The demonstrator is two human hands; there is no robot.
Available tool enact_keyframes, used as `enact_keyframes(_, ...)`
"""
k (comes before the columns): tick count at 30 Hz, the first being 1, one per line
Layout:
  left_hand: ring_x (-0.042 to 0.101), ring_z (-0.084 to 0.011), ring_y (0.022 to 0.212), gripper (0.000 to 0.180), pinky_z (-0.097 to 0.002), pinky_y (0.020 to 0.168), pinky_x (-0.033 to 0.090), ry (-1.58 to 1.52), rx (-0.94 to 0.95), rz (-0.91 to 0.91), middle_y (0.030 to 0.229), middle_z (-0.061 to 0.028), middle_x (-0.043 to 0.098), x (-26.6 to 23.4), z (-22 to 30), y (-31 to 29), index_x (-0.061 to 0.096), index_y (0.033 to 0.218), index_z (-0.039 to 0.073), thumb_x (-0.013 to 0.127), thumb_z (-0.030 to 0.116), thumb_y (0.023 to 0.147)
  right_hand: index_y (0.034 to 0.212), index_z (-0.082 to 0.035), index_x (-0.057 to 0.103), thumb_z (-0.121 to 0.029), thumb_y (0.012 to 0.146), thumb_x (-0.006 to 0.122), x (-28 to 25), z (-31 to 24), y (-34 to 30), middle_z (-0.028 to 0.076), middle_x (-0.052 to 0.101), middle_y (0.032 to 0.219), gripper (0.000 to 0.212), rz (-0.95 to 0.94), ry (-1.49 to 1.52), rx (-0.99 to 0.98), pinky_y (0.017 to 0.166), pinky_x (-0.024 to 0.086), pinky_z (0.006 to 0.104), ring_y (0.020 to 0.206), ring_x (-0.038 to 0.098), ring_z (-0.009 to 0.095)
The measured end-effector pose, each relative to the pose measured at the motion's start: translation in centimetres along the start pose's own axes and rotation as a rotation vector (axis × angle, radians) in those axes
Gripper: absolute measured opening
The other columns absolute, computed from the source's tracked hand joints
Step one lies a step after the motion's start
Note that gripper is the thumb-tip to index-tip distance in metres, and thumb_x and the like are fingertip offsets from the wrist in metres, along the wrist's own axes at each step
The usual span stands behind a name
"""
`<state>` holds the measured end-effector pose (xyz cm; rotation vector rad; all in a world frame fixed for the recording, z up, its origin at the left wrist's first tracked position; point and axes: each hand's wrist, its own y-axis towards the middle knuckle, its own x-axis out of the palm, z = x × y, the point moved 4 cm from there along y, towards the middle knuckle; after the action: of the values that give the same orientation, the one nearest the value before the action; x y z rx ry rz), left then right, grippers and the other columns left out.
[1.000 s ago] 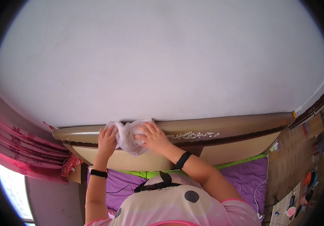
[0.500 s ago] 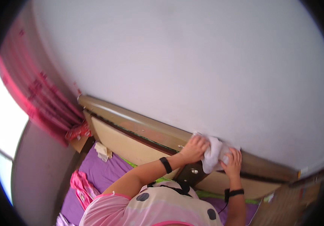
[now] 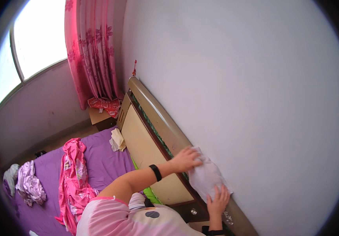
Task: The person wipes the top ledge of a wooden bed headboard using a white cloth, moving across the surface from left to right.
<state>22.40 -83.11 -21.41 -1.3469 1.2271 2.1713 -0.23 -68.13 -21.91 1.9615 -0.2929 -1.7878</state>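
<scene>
A white cloth [image 3: 205, 177] lies spread over the top rail of the headboard [image 3: 165, 128], against the wall. At its upper left end my left hand [image 3: 187, 159] has its fingers curled onto the cloth, slightly blurred. My right hand [image 3: 218, 200] rests on the cloth's lower right part, fingers spread and pointing up. Beneath the cloth, part of the rail is hidden. The headboard has cream panels, brown trim and a dark middle section with a shiny round stud [image 3: 194, 211].
A purple-sheeted bed [image 3: 100, 157] bears a pink garment [image 3: 73, 177], a lilac cloth [image 3: 29, 183] and a cream cloth [image 3: 117, 140]. Beyond the bed stand a small cabinet [image 3: 100, 118] with a red bag [image 3: 105, 105], and a pink curtain [image 3: 96, 51] by the window.
The view has swung left, showing more window and bed. The white cloth, bunched between my hands before, now lies flatter and more spread out, with my right hand's fingers apart on it.
</scene>
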Motion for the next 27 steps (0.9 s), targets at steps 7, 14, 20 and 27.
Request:
enact_keyframes(7,0.039,-0.024,0.13,0.044,-0.0532,0.109,0.027,0.15,-0.331,0.053,0.129,-0.0006,0.051,-4.9,-11.7,-2.7,0.061,0.113,0.027,0.064,0.013,0.071,0.131,-0.02,0.05,-0.025,0.079,0.068,5.3,-8.7,9.4,0.019,0.039,0.14,0.056,-0.101,0.015,-0.214,0.105,0.031,0.0512,0.129,0.037,0.037)
enact_keyframes(14,0.041,-0.026,0.128,0.035,-0.0448,0.109,0.029,0.096,-0.369,0.117,0.124,-0.0036,0.055,-6.5,-16.4,-3.0,0.064,0.11,0.023,0.054,0.009,0.079,0.131,-0.023,0.05,-0.021,0.08,0.066,8.2,-13.1,12.4,0.018,0.04,0.139,0.053,-0.027,-0.034,-0.169,0.107,0.029,0.049,0.13,0.036,0.036)
enact_keyframes(20,0.041,-0.0287,0.127,0.042,-0.0451,0.108,0.027,0.097,-0.354,0.066,0.127,-0.0076,0.053,-6.7,-15.9,-3.2,0.063,0.113,0.021,0.06,0.014,0.072,0.124,-0.021,0.055,-0.012,0.082,0.058,8.1,-12.8,12.1,0.016,0.045,0.132,0.043,0.081,-0.068,-0.205,0.104,0.033,0.0494,0.124,0.041,0.036)
enact_keyframes(27,0.044,-0.0309,0.122,0.051,-0.049,0.107,0.03,0.117,-0.209,-0.079,0.126,-0.0092,0.054,-5.3,-8.2,-1.2,0.063,0.114,0.021,0.069,0.032,0.064,0.113,-0.013,0.056,-0.006,0.066,0.063,4.1,-7.4,7.2,0.016,0.046,0.126,0.048,0.056,0.011,-0.178,0.102,0.034,0.0525,0.119,0.042,0.038)
